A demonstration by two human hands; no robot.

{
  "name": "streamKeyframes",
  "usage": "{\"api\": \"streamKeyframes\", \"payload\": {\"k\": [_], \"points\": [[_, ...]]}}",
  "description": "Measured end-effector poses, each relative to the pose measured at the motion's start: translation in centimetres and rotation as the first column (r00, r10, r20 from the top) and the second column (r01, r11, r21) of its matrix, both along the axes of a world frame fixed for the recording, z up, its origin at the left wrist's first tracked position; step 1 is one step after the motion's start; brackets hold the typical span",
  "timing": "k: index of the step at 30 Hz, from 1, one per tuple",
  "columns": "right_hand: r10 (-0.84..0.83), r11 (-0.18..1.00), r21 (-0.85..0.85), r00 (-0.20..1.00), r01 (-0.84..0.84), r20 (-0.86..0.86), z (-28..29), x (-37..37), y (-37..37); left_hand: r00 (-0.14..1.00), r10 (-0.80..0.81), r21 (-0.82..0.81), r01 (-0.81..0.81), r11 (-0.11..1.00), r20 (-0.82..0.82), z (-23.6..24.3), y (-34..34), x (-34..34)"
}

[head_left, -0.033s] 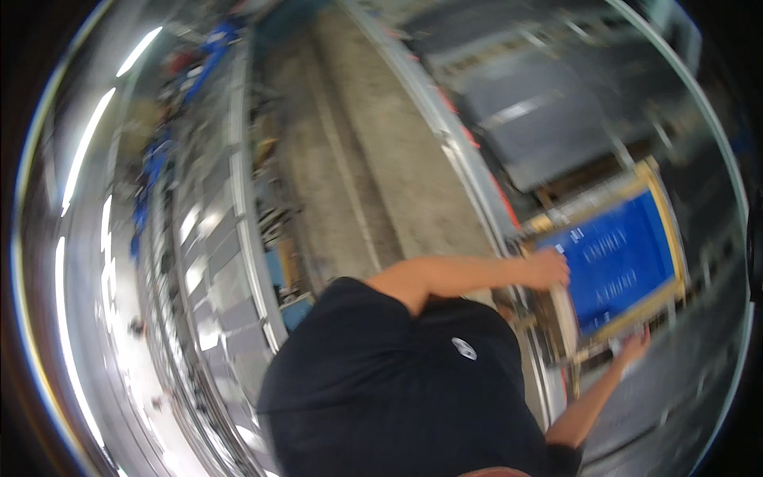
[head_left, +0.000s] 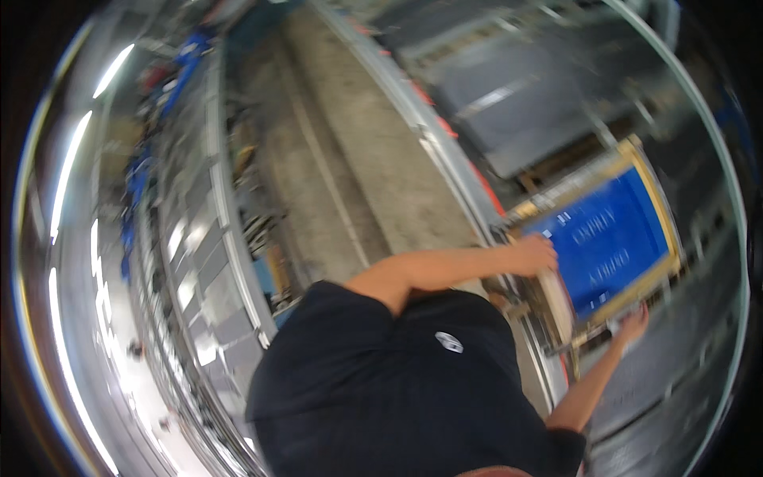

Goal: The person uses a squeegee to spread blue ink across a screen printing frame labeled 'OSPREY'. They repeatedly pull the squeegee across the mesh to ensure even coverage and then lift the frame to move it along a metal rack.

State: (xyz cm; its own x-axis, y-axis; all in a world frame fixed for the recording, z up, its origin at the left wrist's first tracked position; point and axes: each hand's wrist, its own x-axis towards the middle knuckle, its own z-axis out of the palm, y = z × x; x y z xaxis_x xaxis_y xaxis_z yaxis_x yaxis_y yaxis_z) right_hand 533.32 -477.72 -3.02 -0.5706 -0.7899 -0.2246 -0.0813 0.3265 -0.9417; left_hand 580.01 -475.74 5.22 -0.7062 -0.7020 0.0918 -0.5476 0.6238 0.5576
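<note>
A blue screen (head_left: 596, 230) in a tan frame (head_left: 664, 238) lies on the bench at my right, tilted in the view. My left hand (head_left: 536, 256) is closed at the upper end of a pale wooden bar (head_left: 556, 306) along the screen's left side. My right hand (head_left: 632, 322) is curled at the lower edge of the frame; blur and the frame hide what exactly its fingers hold. A metal bar (head_left: 568, 347) sticks out at the frame's near corner.
Long benches with dark grey panels (head_left: 517, 87) run along my right, edged by a metal rail (head_left: 429, 139). A concrete aisle (head_left: 358, 119) lies ahead. Across it stands another bench (head_left: 191, 262) with grey panels and blue items (head_left: 139, 179).
The benches, screen frame and both hands sit slightly further left in the view, and the upper right part higher, as the camera moves. Both hands keep their places on the frame.
</note>
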Motion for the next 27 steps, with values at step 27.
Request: {"api": "streamKeyframes", "payload": {"k": [27], "points": [[-0.236,0.97,-0.147,0.882,0.191,-0.408,8.7,48.5,-20.8,0.985,0.032,-0.026,-0.028,0.999,0.169,7.8,-21.6,40.9]]}}
